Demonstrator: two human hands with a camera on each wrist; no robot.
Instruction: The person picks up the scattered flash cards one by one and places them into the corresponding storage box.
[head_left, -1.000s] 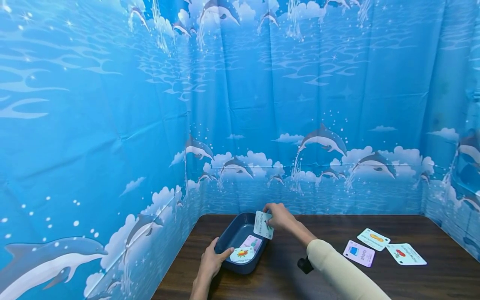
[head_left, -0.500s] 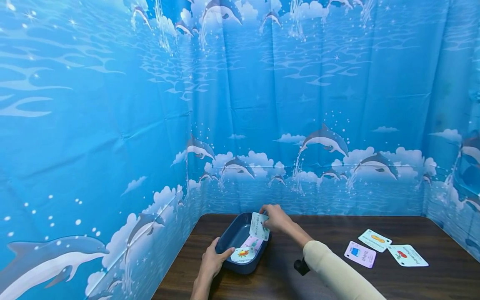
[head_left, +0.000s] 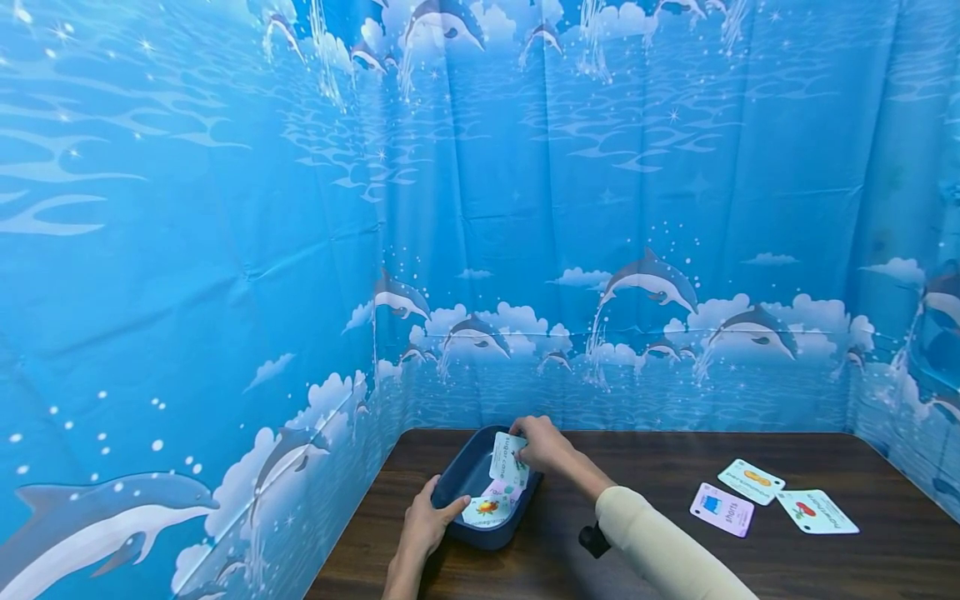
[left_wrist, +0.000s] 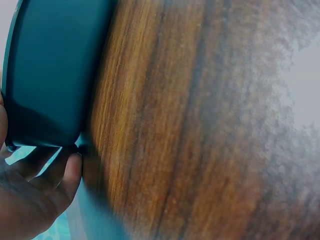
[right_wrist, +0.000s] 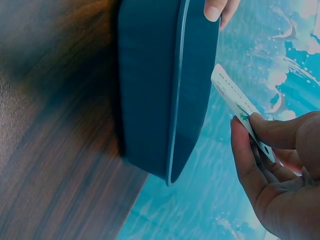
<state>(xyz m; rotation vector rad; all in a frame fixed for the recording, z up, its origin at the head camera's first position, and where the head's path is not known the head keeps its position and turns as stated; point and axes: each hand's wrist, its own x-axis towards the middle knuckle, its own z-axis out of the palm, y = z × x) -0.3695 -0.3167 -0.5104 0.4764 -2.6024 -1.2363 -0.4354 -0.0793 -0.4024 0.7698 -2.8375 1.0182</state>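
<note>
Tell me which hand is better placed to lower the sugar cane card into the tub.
Probably the right: the right hand pinches the sugar cane card above the tub, while the left hand grips the tub's edge.

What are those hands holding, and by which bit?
The right hand pinches the sugar cane card near one edge. The left hand grips the dark blue tray by its left side, towards the near end.
</note>
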